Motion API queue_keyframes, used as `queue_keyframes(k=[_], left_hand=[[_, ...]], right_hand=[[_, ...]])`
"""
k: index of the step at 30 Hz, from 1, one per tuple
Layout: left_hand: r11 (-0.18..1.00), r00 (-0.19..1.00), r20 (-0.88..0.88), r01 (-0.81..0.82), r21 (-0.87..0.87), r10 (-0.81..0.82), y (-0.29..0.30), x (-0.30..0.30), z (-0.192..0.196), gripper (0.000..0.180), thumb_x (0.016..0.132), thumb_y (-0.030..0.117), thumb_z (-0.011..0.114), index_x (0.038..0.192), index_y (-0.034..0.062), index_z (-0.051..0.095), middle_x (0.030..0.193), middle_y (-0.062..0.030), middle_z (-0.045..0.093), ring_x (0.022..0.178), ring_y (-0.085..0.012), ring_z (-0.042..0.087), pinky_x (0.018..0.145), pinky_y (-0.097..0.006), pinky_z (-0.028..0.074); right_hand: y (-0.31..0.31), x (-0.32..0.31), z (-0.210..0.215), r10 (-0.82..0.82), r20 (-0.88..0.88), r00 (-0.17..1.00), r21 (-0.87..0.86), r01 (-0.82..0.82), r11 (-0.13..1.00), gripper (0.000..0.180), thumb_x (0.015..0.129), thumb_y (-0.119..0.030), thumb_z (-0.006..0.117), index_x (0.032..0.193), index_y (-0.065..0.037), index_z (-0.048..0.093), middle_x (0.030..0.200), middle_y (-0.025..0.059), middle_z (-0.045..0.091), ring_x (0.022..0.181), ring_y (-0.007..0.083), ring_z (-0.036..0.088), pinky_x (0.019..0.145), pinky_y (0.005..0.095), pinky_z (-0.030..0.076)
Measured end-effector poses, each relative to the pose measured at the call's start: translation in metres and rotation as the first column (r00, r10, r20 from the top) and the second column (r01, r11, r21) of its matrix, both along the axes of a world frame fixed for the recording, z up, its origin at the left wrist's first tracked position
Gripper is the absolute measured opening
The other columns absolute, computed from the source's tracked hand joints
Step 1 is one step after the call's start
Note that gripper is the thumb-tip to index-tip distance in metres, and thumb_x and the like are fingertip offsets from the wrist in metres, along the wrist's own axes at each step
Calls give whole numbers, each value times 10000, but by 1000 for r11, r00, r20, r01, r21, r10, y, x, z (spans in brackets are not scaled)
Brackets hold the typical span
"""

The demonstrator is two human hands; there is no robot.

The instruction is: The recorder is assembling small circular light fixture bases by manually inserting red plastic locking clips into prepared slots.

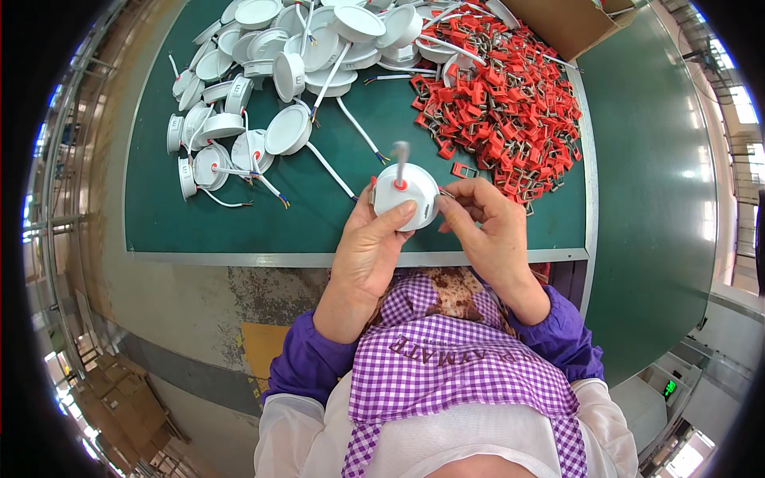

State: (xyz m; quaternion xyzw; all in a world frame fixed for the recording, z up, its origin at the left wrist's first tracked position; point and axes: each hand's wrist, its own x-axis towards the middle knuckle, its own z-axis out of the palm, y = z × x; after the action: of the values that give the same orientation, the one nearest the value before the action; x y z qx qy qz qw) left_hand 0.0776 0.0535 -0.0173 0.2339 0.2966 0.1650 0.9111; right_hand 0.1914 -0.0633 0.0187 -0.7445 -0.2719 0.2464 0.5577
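Observation:
My left hand (368,247) holds a round white lamp housing (405,193) with a red dot on its back and a white lead standing up from it, blurred. The thumb lies across its front edge. My right hand (484,227) pinches the housing's right rim, where a small metal spring clip shows between the fingertips. Both hands hover over the near edge of the green work table (239,223). A single red clip (464,170) lies on the table just beyond my right fingers.
A heap of red spring clips (502,95) covers the far right of the table. Many white round housings with leads (279,72) are piled at the far left and middle. A brown cardboard box (566,24) stands at the back right.

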Motion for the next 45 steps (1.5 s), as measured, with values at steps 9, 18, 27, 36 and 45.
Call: queue_keyframes(k=[9, 18, 27, 36, 45], left_hand=[[985, 994, 106, -11, -173, 30, -3, 2, 13, 435, 873, 75, 708, 1243, 117, 482, 1159, -34, 604, 1106, -174, 588, 892, -352, 495], [929, 984, -39, 179, 323, -175, 18, -12, 1, 440, 810, -17, 714, 1224, 22, 568, 1096, -98, 664, 994, -196, 662, 860, -372, 552], [800, 953, -267, 270, 536, -143, 12, -5, 19, 325, 819, 63, 746, 1112, -21, 632, 953, -56, 681, 803, -92, 649, 621, -216, 533], [726, 988, -156, 102, 680, 8, 3, -3, 14, 268, 832, 42, 741, 1053, -40, 614, 928, -50, 658, 845, -79, 619, 715, -234, 511], [485, 972, -235, 198, 852, 17, 9, -7, 13, 294, 822, 1, 748, 1082, -18, 612, 991, -49, 649, 908, -94, 618, 785, -247, 517]], right_hand=[[-1, 17, -6, 42, -336, 941, 89, -13, 996, 156, 940, -91, 635, 1019, 42, 619, 823, 46, 663, 671, 92, 643, 597, 213, 504], [-3, 29, 2, 183, -384, 905, 115, -150, 982, 136, 919, -52, 647, 999, 56, 633, 847, 49, 662, 666, 81, 627, 589, 208, 499], [2, 20, -1, 62, 339, 939, 15, -72, 997, 150, 843, -53, 702, 979, -5, 661, 809, 102, 668, 676, 192, 660, 589, 290, 505], [-1, -2, 6, 87, 475, 875, 20, -110, 994, 161, 854, 16, 653, 1012, -1, 628, 854, 140, 654, 737, 292, 668, 615, 343, 532], [3, -5, -1, 62, 581, 812, 38, -103, 994, 205, 806, 68, 655, 996, 0, 624, 841, 143, 654, 717, 286, 672, 596, 343, 531]])
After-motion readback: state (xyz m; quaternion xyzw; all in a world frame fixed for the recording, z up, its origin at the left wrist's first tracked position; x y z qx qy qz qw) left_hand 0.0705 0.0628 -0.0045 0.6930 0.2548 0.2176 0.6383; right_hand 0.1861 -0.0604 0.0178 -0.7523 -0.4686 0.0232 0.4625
